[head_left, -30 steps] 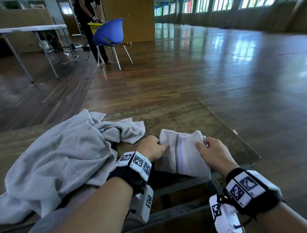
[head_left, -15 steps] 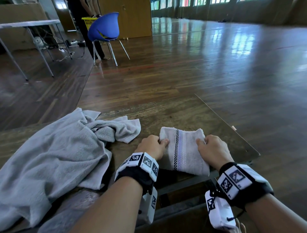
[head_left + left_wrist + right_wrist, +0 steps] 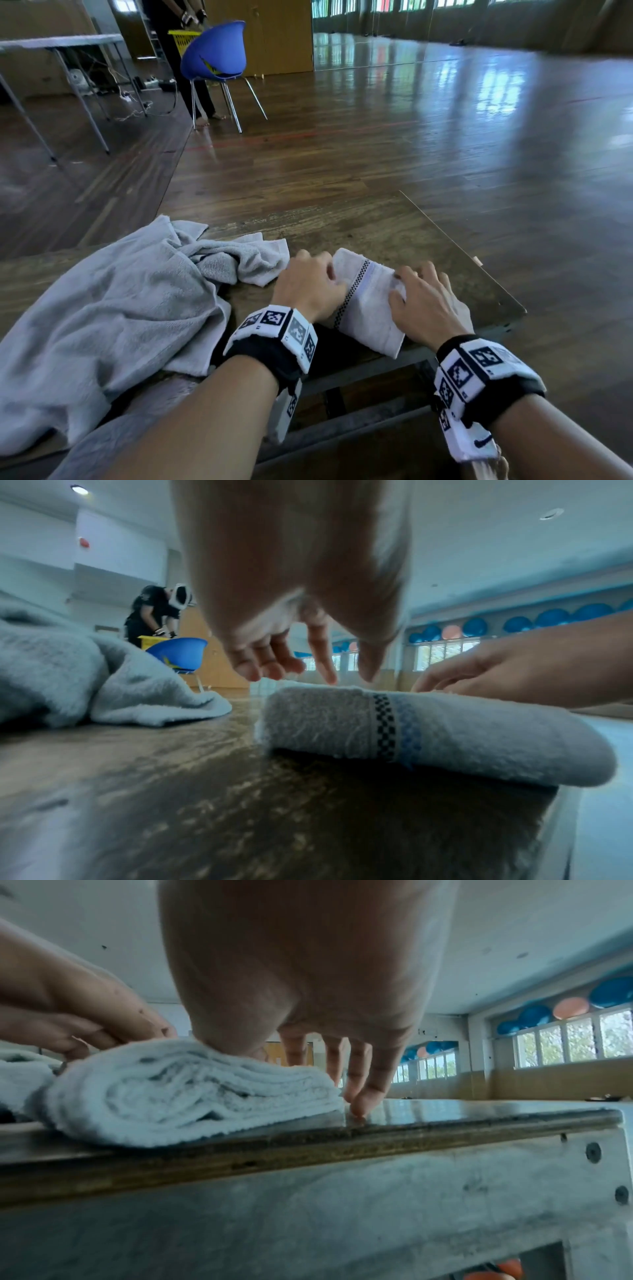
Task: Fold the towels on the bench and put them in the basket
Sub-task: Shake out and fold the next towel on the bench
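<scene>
White terry towel with a checkered stripe (image 3: 368,308) lies folded at the wooden bench (image 3: 394,222) edge. Left hand (image 3: 310,286) and right hand (image 3: 423,305) rest loosely on it, grasping nothing. Best to press evenly, squaring the layers before lifting. Crumpled grey towel (image 3: 109,308) waits beside.

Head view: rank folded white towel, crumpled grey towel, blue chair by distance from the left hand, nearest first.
1. Folded white towel: under the left hand, to its right on the bench.
2. Crumpled grey towel: just left of the hand; its nearest corner lies close by.
3. Blue chair: far off across the floor, upper left.
</scene>
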`<move>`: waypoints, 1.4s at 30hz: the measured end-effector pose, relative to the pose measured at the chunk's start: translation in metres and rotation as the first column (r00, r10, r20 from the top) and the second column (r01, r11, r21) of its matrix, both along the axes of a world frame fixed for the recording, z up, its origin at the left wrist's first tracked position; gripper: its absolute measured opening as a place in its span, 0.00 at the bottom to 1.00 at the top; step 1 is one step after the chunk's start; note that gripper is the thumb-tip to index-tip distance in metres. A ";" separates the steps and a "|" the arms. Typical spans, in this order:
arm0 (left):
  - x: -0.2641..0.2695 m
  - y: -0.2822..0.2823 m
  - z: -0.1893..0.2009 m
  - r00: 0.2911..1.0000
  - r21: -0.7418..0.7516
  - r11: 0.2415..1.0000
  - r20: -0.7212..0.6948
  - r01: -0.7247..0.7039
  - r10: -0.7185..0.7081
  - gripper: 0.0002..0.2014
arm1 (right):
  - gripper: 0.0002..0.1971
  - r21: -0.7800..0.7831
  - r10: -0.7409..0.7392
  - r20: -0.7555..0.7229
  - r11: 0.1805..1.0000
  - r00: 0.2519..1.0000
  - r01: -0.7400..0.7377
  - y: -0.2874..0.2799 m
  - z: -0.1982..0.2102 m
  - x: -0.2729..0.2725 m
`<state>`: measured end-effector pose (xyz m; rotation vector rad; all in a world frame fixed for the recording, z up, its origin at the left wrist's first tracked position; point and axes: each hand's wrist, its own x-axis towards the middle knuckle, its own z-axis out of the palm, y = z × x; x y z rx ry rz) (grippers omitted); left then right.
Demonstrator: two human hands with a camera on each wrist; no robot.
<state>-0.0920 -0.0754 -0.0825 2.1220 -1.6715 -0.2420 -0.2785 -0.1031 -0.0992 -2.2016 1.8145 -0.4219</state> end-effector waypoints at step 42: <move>0.008 0.017 -0.047 0.989 0.355 0.928 -0.054 -0.110 0.138 0.31 | 0.33 0.168 0.153 0.024 0.974 0.988 -0.155 0.028 -0.046 0.028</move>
